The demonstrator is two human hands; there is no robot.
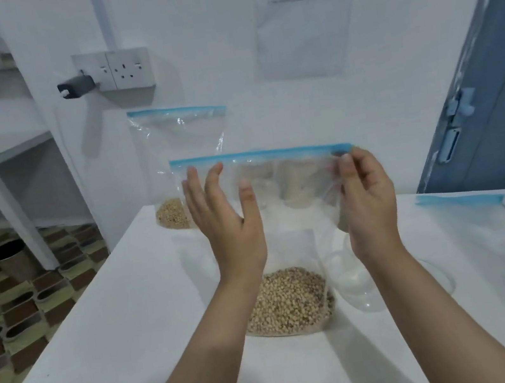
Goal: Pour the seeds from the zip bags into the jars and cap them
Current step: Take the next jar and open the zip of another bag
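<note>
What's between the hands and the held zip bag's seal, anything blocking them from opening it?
Nothing visible. The right hand already pinches the held zip bag just under the right end of its blue seal; the left hand is open beside its left end. The bag hangs above the table.

hands (297, 207) holding zip bag (279, 180), seeds (288, 300)

We see clear zip bags (263, 183) edged with blue strips, tan seeds (288, 302), a white worktop (123, 306), a blue door (497, 103), and brown-and-green patterned floor (5, 319).
</note>
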